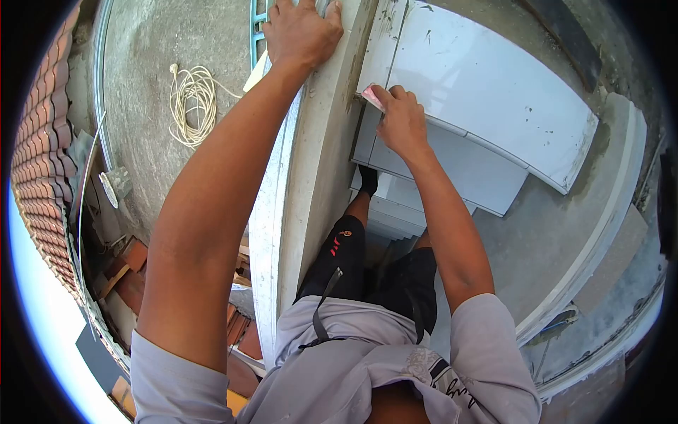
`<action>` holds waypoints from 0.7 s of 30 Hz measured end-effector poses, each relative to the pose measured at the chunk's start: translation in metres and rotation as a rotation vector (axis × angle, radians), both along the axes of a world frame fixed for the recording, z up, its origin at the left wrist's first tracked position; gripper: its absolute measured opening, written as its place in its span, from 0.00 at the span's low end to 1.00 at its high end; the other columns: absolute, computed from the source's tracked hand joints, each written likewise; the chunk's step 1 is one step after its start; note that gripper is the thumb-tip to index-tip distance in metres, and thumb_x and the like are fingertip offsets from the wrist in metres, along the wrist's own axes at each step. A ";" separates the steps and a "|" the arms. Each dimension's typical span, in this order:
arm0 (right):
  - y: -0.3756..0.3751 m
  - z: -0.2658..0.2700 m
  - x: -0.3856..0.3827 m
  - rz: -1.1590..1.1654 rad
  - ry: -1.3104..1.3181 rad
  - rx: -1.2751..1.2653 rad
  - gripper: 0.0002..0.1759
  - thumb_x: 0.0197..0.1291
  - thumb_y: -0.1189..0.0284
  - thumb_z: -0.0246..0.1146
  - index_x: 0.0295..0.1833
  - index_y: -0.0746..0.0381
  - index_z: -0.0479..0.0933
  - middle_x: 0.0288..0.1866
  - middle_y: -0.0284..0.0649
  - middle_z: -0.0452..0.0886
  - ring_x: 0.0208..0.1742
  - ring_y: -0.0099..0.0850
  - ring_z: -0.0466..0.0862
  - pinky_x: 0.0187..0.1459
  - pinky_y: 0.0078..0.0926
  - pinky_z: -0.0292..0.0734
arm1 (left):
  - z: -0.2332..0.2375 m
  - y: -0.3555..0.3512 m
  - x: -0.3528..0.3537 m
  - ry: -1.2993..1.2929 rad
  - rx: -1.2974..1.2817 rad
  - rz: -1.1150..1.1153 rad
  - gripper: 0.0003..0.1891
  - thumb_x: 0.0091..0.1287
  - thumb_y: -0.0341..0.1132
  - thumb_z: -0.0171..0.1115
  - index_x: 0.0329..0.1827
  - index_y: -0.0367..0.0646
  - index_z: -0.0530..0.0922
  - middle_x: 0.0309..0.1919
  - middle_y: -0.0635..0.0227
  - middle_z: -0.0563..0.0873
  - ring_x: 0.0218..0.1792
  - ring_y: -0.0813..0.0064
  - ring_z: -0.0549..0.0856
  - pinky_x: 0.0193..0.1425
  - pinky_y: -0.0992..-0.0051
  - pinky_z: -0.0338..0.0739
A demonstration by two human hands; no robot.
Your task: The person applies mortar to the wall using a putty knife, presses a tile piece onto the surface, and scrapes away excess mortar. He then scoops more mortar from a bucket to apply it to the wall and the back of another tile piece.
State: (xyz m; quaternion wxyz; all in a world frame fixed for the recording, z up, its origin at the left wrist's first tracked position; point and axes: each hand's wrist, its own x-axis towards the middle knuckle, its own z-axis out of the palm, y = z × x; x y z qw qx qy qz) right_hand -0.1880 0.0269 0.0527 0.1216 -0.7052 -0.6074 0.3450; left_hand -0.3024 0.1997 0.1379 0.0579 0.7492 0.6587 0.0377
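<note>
My right hand [402, 121] is closed on a small pink-and-white piece [372, 97], pinched between thumb and fingers. That piece is at the front edge of a white tiled step [487, 85], near its left end. Farther left, my left hand [300, 34] rests on top of a long narrow concrete wall [318, 162], fingers spread and fingertips near the upper frame edge. Nothing shows in this hand. Beside it is a teal plastic frame [255, 35]. Lower white steps [452, 159] run down below the tiled one, and a foot in a dark sock stands there.
A coiled cream cable [192, 106] lies on the concrete surface left of the wall. Roof tiles [44, 169] line the far left. A metal channel [267, 254] runs along the wall. Curved concrete edging [600, 233] bounds the right side.
</note>
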 end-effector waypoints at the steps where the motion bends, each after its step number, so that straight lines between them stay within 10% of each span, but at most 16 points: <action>1: 0.007 -0.005 0.002 0.014 -0.057 0.073 0.31 0.51 0.77 0.67 0.64 0.49 0.78 0.50 0.37 0.78 0.52 0.40 0.78 0.49 0.44 0.73 | 0.003 0.000 0.001 -0.003 -0.030 0.012 0.35 0.69 0.51 0.58 0.77 0.45 0.66 0.73 0.35 0.66 0.73 0.39 0.67 0.78 0.51 0.61; 11: -0.047 -0.052 -0.024 0.366 -0.200 0.175 0.24 0.56 0.74 0.63 0.61 0.51 0.81 0.47 0.35 0.79 0.51 0.35 0.79 0.47 0.39 0.69 | 0.005 -0.001 -0.003 -0.119 -0.058 0.023 0.35 0.69 0.50 0.58 0.78 0.47 0.66 0.73 0.36 0.66 0.73 0.38 0.67 0.77 0.49 0.61; 17: -0.002 -0.013 0.039 -0.055 0.302 0.104 0.31 0.50 0.81 0.59 0.64 0.55 0.80 0.46 0.45 0.80 0.51 0.47 0.80 0.55 0.42 0.75 | 0.006 -0.002 -0.002 -0.109 -0.043 0.020 0.35 0.68 0.49 0.58 0.78 0.48 0.66 0.74 0.36 0.64 0.73 0.39 0.66 0.77 0.48 0.59; 21: 0.078 -0.022 0.099 0.006 0.074 0.248 0.31 0.51 0.80 0.59 0.64 0.53 0.80 0.49 0.46 0.82 0.53 0.48 0.81 0.54 0.44 0.77 | 0.006 0.000 -0.001 -0.089 -0.029 0.006 0.35 0.68 0.49 0.59 0.78 0.48 0.65 0.73 0.36 0.65 0.73 0.39 0.67 0.77 0.49 0.61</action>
